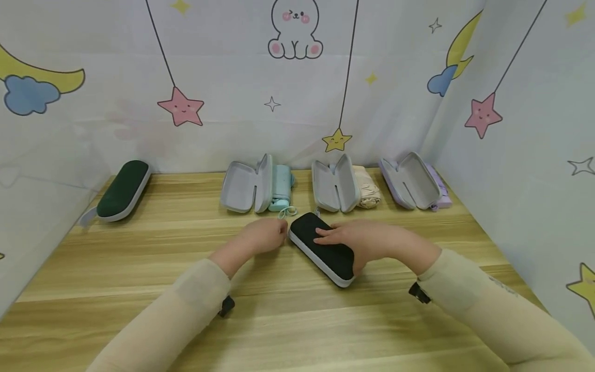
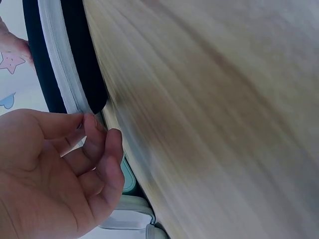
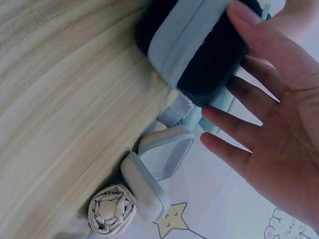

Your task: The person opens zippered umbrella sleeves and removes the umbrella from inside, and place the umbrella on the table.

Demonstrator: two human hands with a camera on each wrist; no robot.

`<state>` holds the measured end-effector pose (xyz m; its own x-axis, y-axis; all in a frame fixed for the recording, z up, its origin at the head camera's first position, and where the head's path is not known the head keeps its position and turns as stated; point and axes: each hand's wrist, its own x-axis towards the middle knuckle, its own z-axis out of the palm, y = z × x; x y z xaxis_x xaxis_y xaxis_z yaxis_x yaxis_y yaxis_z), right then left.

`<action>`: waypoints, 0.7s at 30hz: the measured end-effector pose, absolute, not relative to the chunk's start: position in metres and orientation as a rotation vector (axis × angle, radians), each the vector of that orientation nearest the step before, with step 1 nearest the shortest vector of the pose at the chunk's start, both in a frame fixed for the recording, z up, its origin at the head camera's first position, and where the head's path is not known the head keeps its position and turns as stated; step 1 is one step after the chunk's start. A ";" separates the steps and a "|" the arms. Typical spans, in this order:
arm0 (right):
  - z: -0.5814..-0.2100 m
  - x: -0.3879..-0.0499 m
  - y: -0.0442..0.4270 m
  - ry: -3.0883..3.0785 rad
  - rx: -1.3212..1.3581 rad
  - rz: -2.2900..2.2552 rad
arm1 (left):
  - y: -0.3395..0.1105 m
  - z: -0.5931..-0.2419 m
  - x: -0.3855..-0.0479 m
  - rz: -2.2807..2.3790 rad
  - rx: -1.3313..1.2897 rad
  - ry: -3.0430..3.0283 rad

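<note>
A black zip case [image 1: 310, 236] with a pale grey zipper band lies closed and slanted on the table. My right hand [image 1: 369, 243] grips its right side, with fingers spread over the top; the thumb lies on the black shell in the right wrist view. At the case's far left end is my left hand [image 1: 267, 234]. Its thumb and index finger pinch together at the end of the zipper band [image 2: 61, 55] in the left wrist view. The zipper pull between those fingertips is mostly hidden.
Along the back stand three open cases with grey insides, left [image 1: 239, 186], middle [image 1: 325, 186] and right [image 1: 420, 181]. Folded umbrellas in teal [image 1: 281, 183], beige [image 1: 367, 188] and purple [image 1: 439, 188] lie beside them. A closed dark green case [image 1: 123, 190] is at back left.
</note>
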<state>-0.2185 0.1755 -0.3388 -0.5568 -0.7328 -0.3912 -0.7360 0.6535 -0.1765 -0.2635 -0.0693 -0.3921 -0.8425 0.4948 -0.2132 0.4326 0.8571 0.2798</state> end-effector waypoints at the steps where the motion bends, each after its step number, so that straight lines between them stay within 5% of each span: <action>1: -0.339 -0.218 0.174 2.451 -1.142 0.010 | -0.069 -0.393 -0.264 0.316 0.714 2.762; 21: -0.347 -0.205 0.149 2.658 -1.018 0.072 | -0.063 -0.396 -0.254 0.368 0.775 2.761</action>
<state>-0.2047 0.1495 -0.3473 -0.7070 -0.6456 -0.2887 -0.6603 0.7488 -0.0574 -0.2544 -0.0634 -0.3961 -0.8273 0.5356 -0.1695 0.4725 0.8266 0.3058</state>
